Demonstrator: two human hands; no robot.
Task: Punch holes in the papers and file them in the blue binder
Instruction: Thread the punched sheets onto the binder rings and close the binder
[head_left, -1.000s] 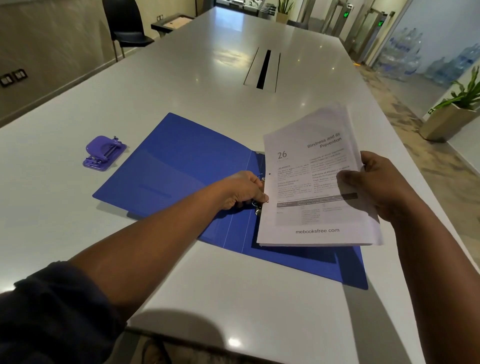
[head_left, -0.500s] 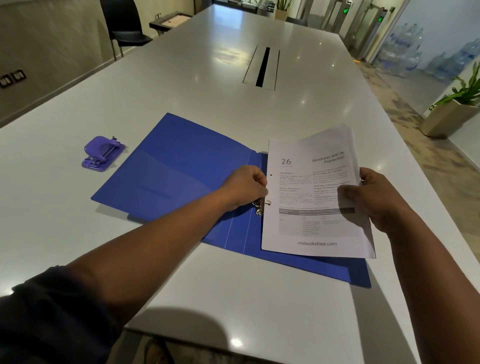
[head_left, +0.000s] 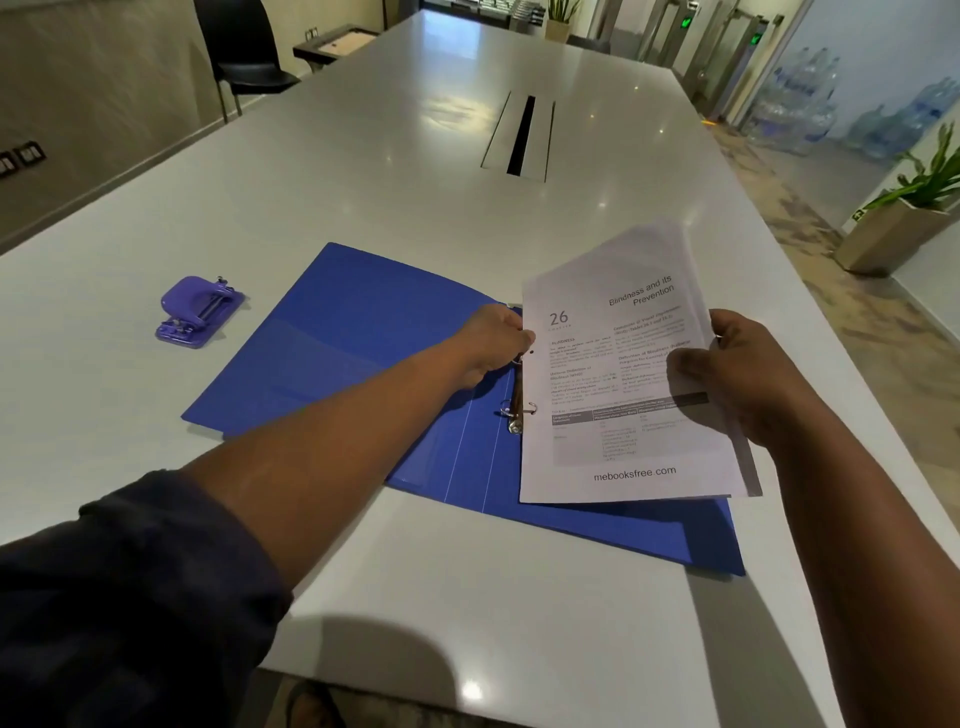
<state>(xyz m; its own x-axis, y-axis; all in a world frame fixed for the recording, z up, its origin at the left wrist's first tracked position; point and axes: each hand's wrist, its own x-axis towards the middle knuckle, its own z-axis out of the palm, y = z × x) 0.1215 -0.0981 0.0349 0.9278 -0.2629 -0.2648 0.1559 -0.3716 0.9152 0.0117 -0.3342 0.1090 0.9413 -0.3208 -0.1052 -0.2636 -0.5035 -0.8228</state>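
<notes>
Head view is showing a tabletop carrying an open blue binder, with papers tilting above its right half. The right hand is gripping their right edge; the left hand, fingers curled, is pinching their punched edge by the rings. A purple hole punch is sitting well left.

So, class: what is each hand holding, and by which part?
The right hand grips the papers by their right edge, thumb on top. The left hand is at their left edge by the binder rings; its grip cannot be told.
</notes>
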